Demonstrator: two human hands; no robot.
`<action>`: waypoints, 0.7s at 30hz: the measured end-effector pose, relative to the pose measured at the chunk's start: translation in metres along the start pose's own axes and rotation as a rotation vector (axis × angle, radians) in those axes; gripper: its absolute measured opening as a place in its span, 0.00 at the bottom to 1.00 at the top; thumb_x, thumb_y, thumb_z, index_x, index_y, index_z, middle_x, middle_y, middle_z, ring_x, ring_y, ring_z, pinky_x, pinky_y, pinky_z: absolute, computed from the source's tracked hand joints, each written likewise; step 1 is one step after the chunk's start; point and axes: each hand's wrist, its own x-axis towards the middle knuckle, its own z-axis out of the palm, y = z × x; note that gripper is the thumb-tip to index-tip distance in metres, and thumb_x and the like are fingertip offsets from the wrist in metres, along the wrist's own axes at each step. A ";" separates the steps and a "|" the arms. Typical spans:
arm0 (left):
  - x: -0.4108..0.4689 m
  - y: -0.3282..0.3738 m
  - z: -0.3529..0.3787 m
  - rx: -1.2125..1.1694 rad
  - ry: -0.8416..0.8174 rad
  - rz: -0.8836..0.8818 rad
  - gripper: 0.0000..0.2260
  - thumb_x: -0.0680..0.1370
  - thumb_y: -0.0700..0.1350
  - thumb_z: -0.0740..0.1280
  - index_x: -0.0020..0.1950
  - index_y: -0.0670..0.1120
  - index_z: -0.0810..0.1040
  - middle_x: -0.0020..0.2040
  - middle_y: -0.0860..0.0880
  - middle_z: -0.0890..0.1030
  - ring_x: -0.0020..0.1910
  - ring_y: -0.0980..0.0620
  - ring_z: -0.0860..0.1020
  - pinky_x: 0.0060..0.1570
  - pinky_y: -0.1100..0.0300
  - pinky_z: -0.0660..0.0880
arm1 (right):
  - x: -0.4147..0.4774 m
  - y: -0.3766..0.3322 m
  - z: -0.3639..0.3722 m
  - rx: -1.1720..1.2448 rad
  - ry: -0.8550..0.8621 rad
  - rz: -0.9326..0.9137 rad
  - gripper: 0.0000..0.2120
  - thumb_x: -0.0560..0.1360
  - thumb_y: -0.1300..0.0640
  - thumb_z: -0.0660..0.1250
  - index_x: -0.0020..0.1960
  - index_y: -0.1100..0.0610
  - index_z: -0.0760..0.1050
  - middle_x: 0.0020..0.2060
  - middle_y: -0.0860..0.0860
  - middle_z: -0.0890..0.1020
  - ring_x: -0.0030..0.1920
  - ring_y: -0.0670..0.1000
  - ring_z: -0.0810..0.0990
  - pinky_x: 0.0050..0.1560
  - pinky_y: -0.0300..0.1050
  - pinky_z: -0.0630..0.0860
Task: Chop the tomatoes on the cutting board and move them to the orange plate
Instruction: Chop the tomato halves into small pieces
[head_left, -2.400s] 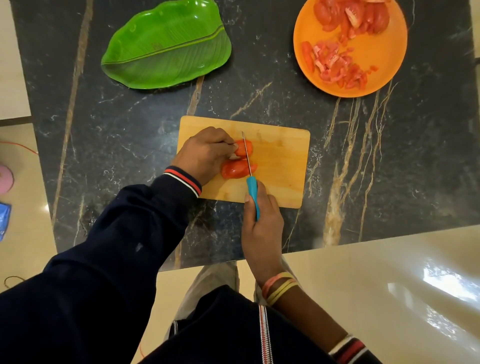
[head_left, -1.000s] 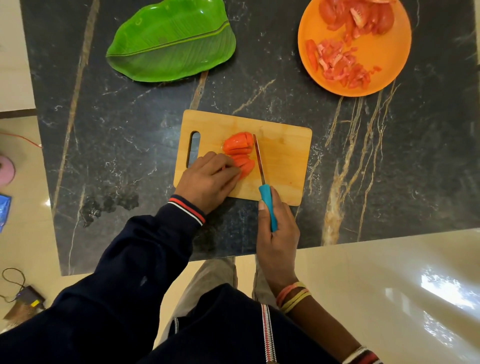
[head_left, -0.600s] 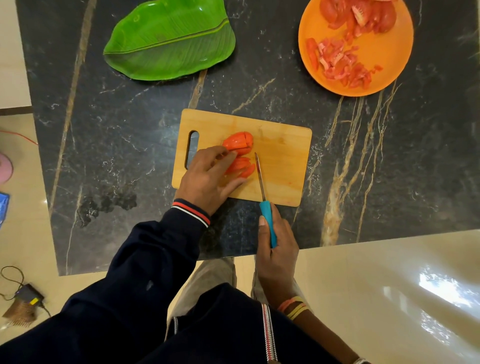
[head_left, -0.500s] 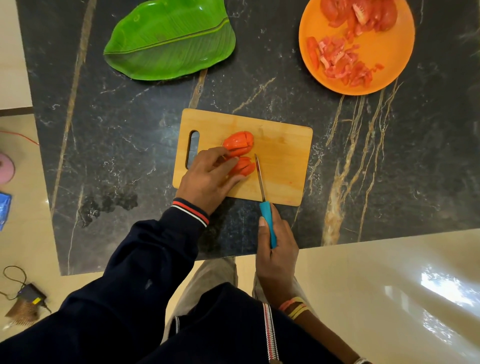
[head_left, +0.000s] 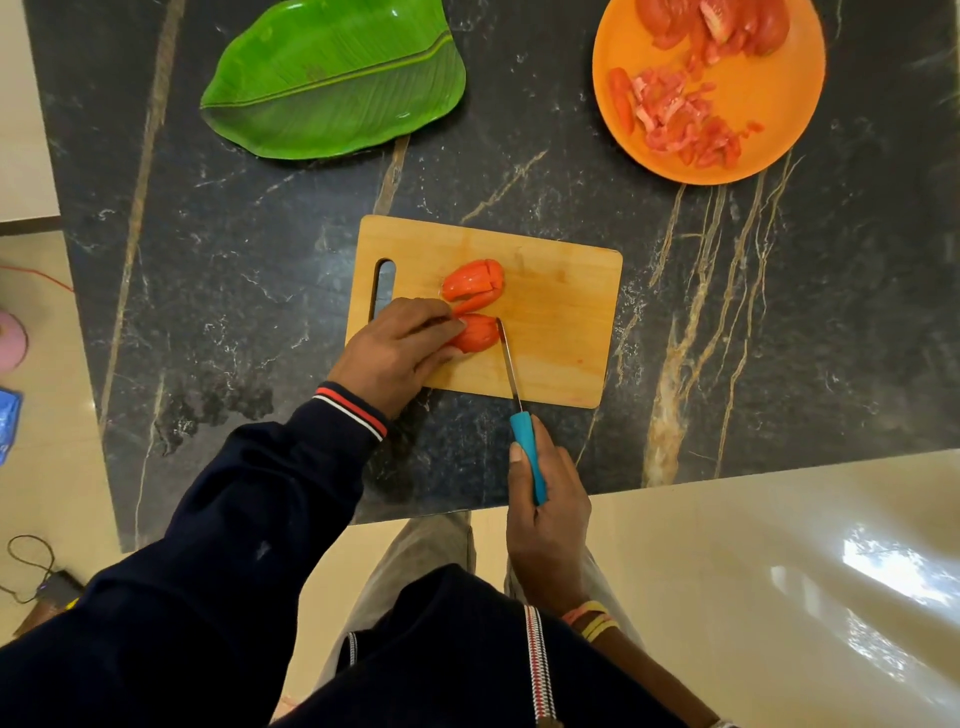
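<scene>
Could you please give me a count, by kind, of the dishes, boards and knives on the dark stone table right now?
Plates: 2, the orange plate and the green leaf-shaped plate
Cutting boards: 1, the wooden cutting board
Knives: 1, the blue-handled knife
Total: 4

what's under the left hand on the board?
The left hand pins the near tomato piece on the cutting board; its right end shows beside the knife. The rest, and the board beneath, is covered.
</scene>
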 end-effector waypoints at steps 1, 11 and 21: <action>0.001 -0.003 -0.001 -0.020 -0.016 0.020 0.11 0.75 0.42 0.72 0.55 0.38 0.82 0.53 0.40 0.80 0.51 0.43 0.78 0.52 0.50 0.77 | 0.000 0.000 0.000 0.001 0.004 0.002 0.16 0.82 0.52 0.59 0.68 0.53 0.72 0.46 0.46 0.76 0.48 0.44 0.78 0.46 0.29 0.73; 0.001 -0.007 -0.001 -0.151 0.056 -0.013 0.07 0.72 0.39 0.74 0.49 0.38 0.84 0.51 0.41 0.82 0.50 0.46 0.79 0.52 0.52 0.78 | -0.003 -0.004 0.008 0.029 0.010 0.013 0.18 0.82 0.53 0.60 0.70 0.58 0.72 0.46 0.46 0.76 0.48 0.42 0.77 0.44 0.27 0.72; 0.002 -0.011 0.003 -0.064 0.043 0.129 0.07 0.76 0.39 0.72 0.52 0.38 0.83 0.54 0.40 0.81 0.52 0.42 0.79 0.54 0.51 0.76 | -0.007 -0.011 0.014 -0.041 0.023 -0.050 0.20 0.82 0.54 0.59 0.72 0.62 0.70 0.48 0.47 0.74 0.49 0.37 0.74 0.47 0.25 0.70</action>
